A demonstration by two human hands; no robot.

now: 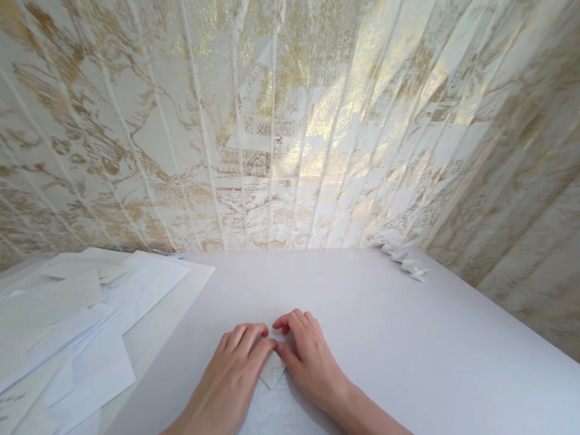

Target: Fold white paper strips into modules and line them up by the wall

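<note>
A small folded piece of white paper (273, 371) lies on the white table in front of me, one pointed corner facing my body. My left hand (243, 350) grips its left side, with thumb and fingers curled at the upper edge. From the other side my right hand (305, 348) pinches the same paper, its thumb tip close to the left thumb. The top of the paper is hidden under the fingers of both hands.
Loose sheets and cut pieces of paper (84, 322) overlap in a pile at the left. Several small folded paper shapes (408, 263) stand in a row at the back right. Behind the white table (409, 358) hangs a gold-patterned curtain (275, 143).
</note>
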